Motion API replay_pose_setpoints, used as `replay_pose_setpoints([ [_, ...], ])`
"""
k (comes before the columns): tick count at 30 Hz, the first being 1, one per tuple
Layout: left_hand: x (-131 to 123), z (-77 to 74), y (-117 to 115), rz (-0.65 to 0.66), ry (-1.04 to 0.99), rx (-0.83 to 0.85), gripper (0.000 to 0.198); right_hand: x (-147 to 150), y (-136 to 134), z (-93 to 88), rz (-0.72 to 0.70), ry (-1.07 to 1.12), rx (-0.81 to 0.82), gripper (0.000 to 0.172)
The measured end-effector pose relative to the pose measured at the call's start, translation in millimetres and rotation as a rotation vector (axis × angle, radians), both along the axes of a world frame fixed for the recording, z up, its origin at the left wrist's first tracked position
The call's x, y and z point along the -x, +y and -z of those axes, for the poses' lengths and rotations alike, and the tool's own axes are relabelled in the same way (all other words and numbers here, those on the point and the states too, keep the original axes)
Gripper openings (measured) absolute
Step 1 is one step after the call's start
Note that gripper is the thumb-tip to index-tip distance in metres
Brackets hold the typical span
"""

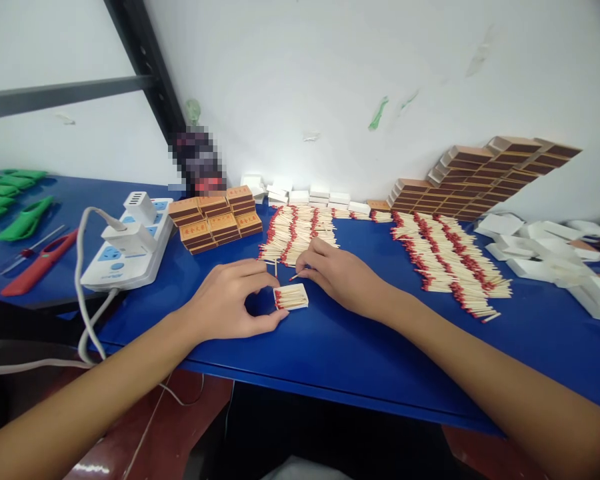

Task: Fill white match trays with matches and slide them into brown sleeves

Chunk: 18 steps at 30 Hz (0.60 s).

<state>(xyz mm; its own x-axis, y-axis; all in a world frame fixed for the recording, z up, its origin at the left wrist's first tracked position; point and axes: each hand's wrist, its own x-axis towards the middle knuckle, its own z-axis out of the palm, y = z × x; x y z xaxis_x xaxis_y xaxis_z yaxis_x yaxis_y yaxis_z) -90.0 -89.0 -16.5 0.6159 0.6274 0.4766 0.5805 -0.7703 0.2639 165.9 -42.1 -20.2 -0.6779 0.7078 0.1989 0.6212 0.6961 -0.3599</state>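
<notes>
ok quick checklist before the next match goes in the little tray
1. The tray lies flat on the table, open side up: ok.
2. The left hand steadies the tray's left end: ok.
3. The right hand pinches a single match: ok.
4. Room left in the tray: cannot tell.
5. The loose matches lie close behind the hands: ok.

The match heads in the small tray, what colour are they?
The match heads are red; the head view shows them best.
</notes>
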Motion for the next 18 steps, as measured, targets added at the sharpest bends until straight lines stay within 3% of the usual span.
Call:
replay_pose_setpoints([
  [8,-1.9,-4.7,-0.6,-0.091,0.086,0.034,0.040,-0.4,0.1,1.5,-0.046,-0.001,-0.053,0.018],
  [15,-1.9,-4.8,0.5,-0.027,0.078,0.105,0.036,-1.0,1.5,3.7,-0.020,0.008,-0.060,0.010],
  [18,-1.9,-4.9,1.6,-0.001,0.085,0.138,0.033,-1.3,1.9,4.6,0.005,0.002,-0.073,0.016],
])
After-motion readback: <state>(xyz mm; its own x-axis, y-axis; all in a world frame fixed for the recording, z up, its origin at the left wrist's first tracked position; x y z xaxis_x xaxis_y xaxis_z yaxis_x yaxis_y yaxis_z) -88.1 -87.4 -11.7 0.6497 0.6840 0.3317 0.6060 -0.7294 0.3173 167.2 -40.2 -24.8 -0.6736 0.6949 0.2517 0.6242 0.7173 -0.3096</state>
